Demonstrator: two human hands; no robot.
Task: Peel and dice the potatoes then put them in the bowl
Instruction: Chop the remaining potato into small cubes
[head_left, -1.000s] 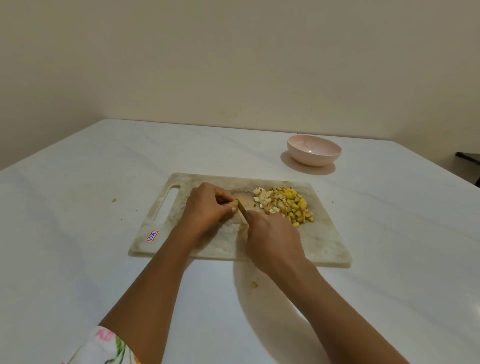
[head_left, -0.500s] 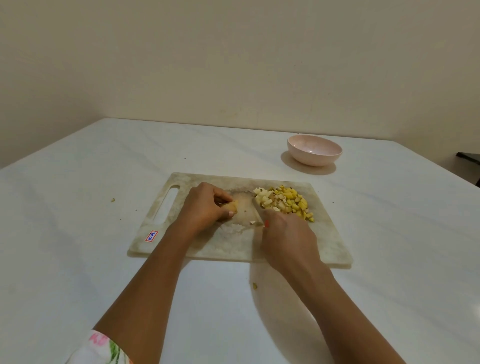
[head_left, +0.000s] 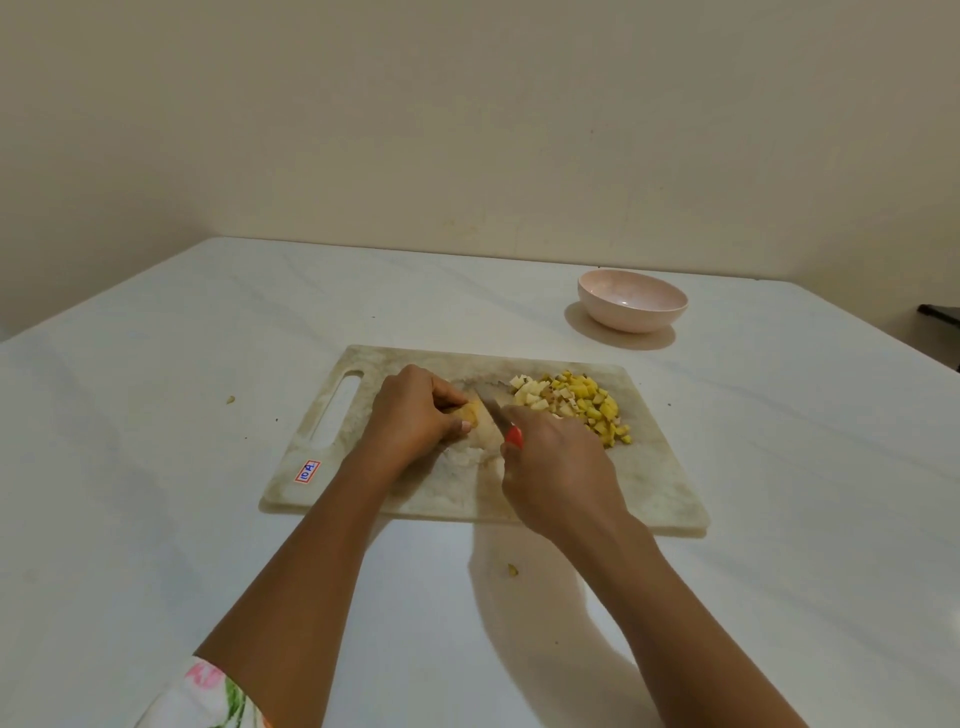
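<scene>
White table (head_left: 156, 467), bare wall behind. Marbled cutting board (head_left: 649, 488) at centre. Left hand (head_left: 410, 415), fingers curled, pins potato stub (head_left: 470, 413) to board. Right hand (head_left: 556, 467) grips red-handled knife (head_left: 497, 414), blade against stub. Diced potato pile (head_left: 576, 402) on board's right side; pink bowl (head_left: 632, 301) well apart. Stub likely firm, wet, slippery: hold end away from blade, fingertips tucked.

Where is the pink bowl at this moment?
In the head view, the pink bowl stands on the white table, right of centre, beyond the cutting board and apart from its far right corner.
</scene>
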